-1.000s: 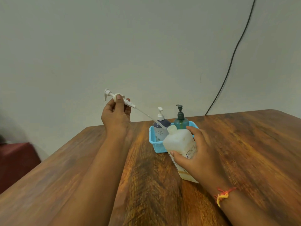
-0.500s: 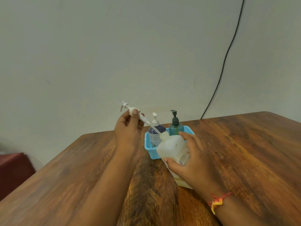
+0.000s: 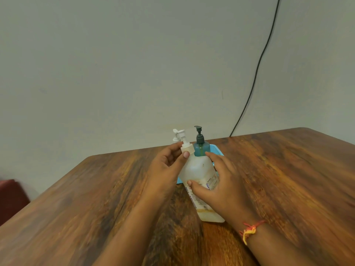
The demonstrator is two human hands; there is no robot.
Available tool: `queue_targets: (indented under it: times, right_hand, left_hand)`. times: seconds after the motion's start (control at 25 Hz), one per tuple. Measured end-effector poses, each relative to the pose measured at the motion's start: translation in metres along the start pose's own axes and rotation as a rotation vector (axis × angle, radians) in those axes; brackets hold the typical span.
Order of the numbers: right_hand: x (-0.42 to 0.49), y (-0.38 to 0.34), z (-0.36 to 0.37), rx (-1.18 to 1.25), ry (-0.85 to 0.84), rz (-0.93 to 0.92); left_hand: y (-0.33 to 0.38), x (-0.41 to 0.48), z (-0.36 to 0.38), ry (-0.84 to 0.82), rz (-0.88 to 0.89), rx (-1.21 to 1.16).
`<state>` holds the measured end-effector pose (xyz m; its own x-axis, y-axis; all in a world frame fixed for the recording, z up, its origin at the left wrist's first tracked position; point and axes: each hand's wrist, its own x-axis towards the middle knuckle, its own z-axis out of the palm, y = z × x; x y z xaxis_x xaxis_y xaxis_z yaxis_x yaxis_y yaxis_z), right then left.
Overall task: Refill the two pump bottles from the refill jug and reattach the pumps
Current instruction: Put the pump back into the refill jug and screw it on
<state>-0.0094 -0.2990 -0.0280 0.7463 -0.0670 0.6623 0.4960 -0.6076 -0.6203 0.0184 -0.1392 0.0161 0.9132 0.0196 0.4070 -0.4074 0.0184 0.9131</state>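
A translucent white refill jug [image 3: 199, 169] stands on the wooden table [image 3: 288, 179], with a little yellowish liquid at its bottom. My right hand [image 3: 217, 187] grips its side. My left hand [image 3: 165, 167] pinches the collar of the white pump [image 3: 183, 142], which sits in the jug's neck. Right behind the jug, a green pump bottle [image 3: 200, 145] stands in a blue basket [image 3: 217, 150]. A second white pump head [image 3: 175, 139] peeks out behind the first; its bottle is hidden by my hand and the jug.
A black cable [image 3: 257, 66] runs down the grey wall to the table's far edge. A dark red seat [image 3: 11, 198] sits off the table's left side. Bare wood surrounds the jug and basket.
My left hand brought the white pump down from up left and slid its tube into the jug; the pump now sits on the neck. My right hand stayed on the jug.
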Motion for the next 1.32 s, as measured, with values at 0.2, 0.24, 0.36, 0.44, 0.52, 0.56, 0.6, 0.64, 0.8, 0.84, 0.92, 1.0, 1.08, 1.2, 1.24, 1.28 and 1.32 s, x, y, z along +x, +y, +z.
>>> queue_targets:
  times: [0.2, 0.24, 0.36, 0.44, 0.52, 0.56, 0.6, 0.64, 0.8, 0.84, 0.92, 1.0, 1.08, 1.2, 1.24, 1.28, 1.32]
  right_hand:
    - [-0.001, 0.000, 0.000, 0.022, -0.002, 0.006]
    - [-0.001, 0.000, 0.000, 0.030, 0.000, 0.009]
    - [-0.001, 0.001, 0.000, 0.052, 0.011, 0.014]
    - [0.000, 0.003, 0.001, 0.064, 0.015, 0.011]
    - [0.000, 0.004, 0.001, 0.070, 0.018, 0.017]
    - [-0.001, 0.004, 0.000, 0.074, 0.020, 0.022]
    - [0.000, 0.003, 0.000, 0.076, 0.019, 0.024]
    - [-0.001, 0.002, 0.001, 0.078, 0.012, 0.022]
    - [-0.003, -0.005, 0.002, 0.126, -0.053, -0.021]
    - [-0.003, -0.006, 0.001, 0.131, -0.056, -0.021]
    - [-0.002, -0.005, 0.001, 0.154, -0.048, -0.006]
    - [-0.001, -0.004, 0.001, 0.212, -0.030, 0.031]
    - [0.000, -0.003, 0.000, 0.230, -0.020, 0.057]
    - [0.000, -0.003, 0.001, 0.202, -0.036, 0.058]
    - [0.000, -0.003, 0.001, 0.182, -0.044, 0.047]
    - [-0.001, -0.004, 0.001, 0.168, -0.050, 0.038]
    - [-0.001, -0.004, 0.001, 0.165, -0.059, 0.033]
  left_hand:
    - [-0.004, 0.001, -0.008, -0.069, -0.016, -0.016]
    - [-0.004, 0.001, -0.008, -0.058, -0.020, -0.010]
    - [-0.004, 0.000, -0.006, -0.055, -0.018, -0.001]
    - [-0.003, 0.000, -0.007, -0.090, -0.032, -0.010]
    - [-0.002, 0.000, -0.009, -0.132, -0.053, -0.006]
    - [-0.001, 0.000, -0.009, -0.150, -0.054, 0.004]
    - [0.000, 0.000, -0.008, -0.166, -0.053, 0.011]
    - [0.001, 0.000, -0.007, -0.180, -0.054, 0.010]
    - [0.015, -0.009, 0.005, -0.175, -0.045, -0.027]
    - [0.016, -0.009, 0.006, -0.167, -0.031, -0.059]
    - [0.013, -0.006, 0.004, -0.112, -0.030, -0.176]
    - [0.013, -0.003, -0.002, -0.055, -0.056, -0.279]
    - [0.010, -0.003, -0.004, -0.053, -0.072, -0.262]
    - [0.014, -0.007, 0.000, -0.090, -0.063, -0.189]
    - [0.015, -0.008, 0.002, -0.119, -0.046, -0.151]
    - [0.016, -0.009, 0.003, -0.146, -0.028, -0.109]
    - [0.016, -0.009, 0.004, -0.156, -0.023, -0.081]
